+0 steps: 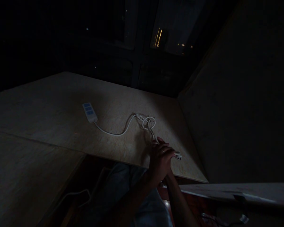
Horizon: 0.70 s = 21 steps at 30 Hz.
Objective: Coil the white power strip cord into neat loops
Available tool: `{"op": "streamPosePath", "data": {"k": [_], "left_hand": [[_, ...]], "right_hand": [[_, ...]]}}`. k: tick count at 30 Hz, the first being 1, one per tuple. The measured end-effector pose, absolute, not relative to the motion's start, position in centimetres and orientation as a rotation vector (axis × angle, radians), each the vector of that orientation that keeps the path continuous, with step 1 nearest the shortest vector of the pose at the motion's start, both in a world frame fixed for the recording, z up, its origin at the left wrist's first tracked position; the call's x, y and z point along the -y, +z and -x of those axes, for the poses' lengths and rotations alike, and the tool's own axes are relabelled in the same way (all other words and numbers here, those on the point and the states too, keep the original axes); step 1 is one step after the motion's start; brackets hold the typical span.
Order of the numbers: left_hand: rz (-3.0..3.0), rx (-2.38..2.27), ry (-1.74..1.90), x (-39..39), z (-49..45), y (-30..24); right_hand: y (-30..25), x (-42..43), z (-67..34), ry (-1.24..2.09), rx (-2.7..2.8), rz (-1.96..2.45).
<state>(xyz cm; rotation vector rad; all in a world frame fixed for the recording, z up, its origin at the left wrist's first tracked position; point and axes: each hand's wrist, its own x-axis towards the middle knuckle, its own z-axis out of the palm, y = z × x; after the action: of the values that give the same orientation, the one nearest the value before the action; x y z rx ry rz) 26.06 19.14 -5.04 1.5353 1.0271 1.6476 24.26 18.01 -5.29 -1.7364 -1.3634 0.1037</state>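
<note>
A white power strip (90,112) with blue sockets lies on the wooden table (61,94). Its white cord (115,132) runs right into a loose tangle of loops (149,122), then down to my hands. My left hand (160,157), a ring on one finger, is curled over the cord just behind the plug (178,155), which sticks out past the fingertips. My right hand (167,180) comes up from below and is almost wholly hidden under the left; its fingers do not show.
The room is very dark. A window (170,34) with distant lights is behind the table. A plywood panel (239,110) rises on the right. A second board (227,190) lies at lower right, and a thin cable (73,194) hangs below the table's edge.
</note>
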Motion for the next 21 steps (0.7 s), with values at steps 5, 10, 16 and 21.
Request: {"op": "streamPosePath", "data": {"k": [5,10,16,21], "left_hand": [[-1.813,-0.995,1.493,-18.5,-24.3,-3.7],[-2.065,-1.070,1.718,-19.4,-19.4,-2.7],[-2.000,-1.824,1.449,-26.7,-11.8,-3.7],[-2.026,-2.186,0.570,-30.5,-7.3,-5.1]], "right_hand": [[-5.0,-18.3,-27.4,0.592,1.383,1.426],[-5.7,-19.2,-32.0,0.877,1.223,1.119],[-3.7,-20.7,-35.6,1.339,0.751,0.774],[-1.3,-22.2,-38.1,1.453,0.781,0.848]]}}
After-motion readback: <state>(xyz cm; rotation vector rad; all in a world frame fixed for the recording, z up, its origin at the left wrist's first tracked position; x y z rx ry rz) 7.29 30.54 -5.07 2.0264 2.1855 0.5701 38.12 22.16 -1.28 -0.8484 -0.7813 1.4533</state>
